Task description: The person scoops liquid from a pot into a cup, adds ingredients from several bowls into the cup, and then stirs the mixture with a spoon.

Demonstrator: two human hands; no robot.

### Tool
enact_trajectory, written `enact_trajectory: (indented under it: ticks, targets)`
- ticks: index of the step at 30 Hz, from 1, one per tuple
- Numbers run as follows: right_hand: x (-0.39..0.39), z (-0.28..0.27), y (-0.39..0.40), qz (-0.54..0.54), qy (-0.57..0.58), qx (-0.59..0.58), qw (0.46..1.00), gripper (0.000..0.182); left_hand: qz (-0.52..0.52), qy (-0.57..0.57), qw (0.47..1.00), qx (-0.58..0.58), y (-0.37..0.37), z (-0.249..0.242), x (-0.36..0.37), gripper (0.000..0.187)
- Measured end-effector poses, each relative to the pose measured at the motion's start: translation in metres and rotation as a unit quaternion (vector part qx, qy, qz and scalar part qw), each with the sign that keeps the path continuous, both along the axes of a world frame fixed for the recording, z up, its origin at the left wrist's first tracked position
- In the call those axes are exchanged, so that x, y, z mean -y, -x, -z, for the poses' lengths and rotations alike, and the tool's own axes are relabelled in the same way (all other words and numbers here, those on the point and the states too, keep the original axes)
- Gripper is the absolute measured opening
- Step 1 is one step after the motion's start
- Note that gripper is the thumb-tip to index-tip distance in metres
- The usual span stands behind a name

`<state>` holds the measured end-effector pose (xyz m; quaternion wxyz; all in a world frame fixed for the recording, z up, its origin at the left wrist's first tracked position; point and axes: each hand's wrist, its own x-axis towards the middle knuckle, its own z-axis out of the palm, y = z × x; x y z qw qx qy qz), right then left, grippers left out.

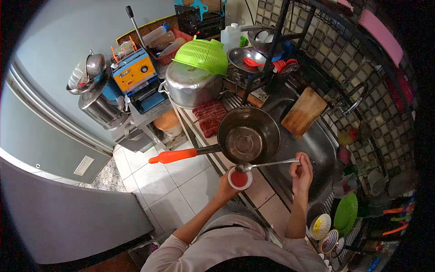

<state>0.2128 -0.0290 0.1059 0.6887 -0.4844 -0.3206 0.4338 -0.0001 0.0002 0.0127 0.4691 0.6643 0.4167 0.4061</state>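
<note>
My left hand (226, 188) is wrapped around a small white cup (232, 185) with red contents inside. My right hand (301, 176) grips the end of a metal ladle's handle (274, 162). The ladle's bowl (242, 167) hangs at the cup's far rim; whether it touches cannot be made out. Just beyond the cup, a dark metal saucepan (247, 113) sits on the counter beside the sink. Its orange-covered handle (174, 155) sticks out to the left over the floor. The pan's inside shows only its brownish metal bottom.
A wooden cutting board (303, 112) lies across the sink (317, 149). Behind the saucepan are a dark red cloth (210, 118) and a big aluminium pot (188, 88) topped by a green colander (201, 54). A dish rack with a green plate (345, 214) stands at the right.
</note>
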Motion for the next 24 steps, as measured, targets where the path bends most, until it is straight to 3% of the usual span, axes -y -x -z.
enact_trajectory:
  ticks: [2, 6, 10, 12, 15, 24]
  targets:
    - [0.005, -0.004, 0.001, -0.001, 0.005, 0.035, 0.999, 0.021, -0.02, -0.054, 0.998, 0.001, -0.002, 0.004, -0.001, 0.05]
    - [0.011, -0.012, 0.005, -0.025, -0.001, 0.104, 0.994, 0.023, 0.007, -0.005, 1.0, -0.007, -0.002, 0.012, -0.002, 0.051]
    - [0.008, -0.012, 0.006, -0.017, -0.034, 0.103, 0.994, 0.023, -0.001, -0.011, 1.0, 0.002, 0.0, 0.003, 0.0, 0.053]
    - [0.0, -0.007, 0.004, 0.066, -0.028, 0.091, 0.993, 0.026, 0.0, -0.008, 1.0, -0.003, 0.0, 0.005, 0.0, 0.053]
    - [-0.014, 0.004, 0.0, 0.081, -0.009, 0.132, 0.988, 0.027, -0.001, 0.01, 1.0, 0.001, 0.0, 0.009, 0.001, 0.055]
    - [-0.037, 0.046, 0.015, 0.002, 0.042, 0.168, 0.985, 0.025, -0.01, 0.007, 1.0, 0.008, 0.0, 0.012, 0.002, 0.056]
